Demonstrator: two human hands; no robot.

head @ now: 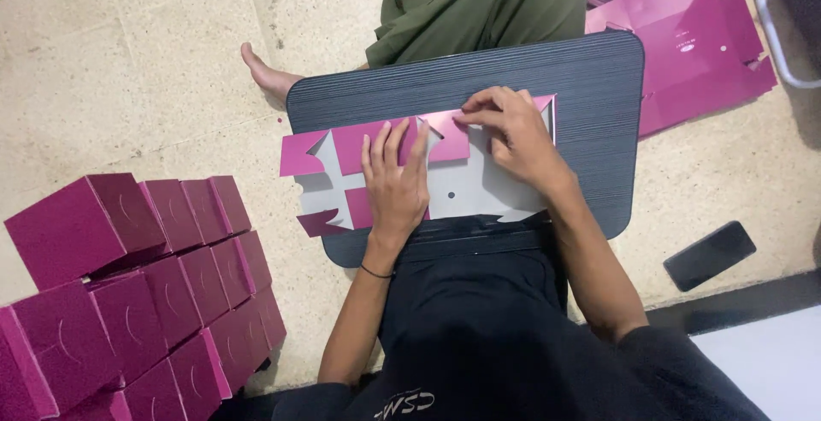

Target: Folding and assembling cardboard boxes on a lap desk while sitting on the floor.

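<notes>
Currently I see the flat magenta box blank (428,173) lying grey side up on the dark lap board (590,88), only its top flaps turned over. My left hand (395,177) presses it flat, fingers spread; my right hand (511,135) pinches a flap. Folded magenta boxes (137,293) are stacked at the left; flat blanks (693,36) wait beyond the board.

A dark ribbed lap board (590,70) sits at frame centre. A flat magenta-and-grey carton blank (466,186) lies directly on it.
</notes>
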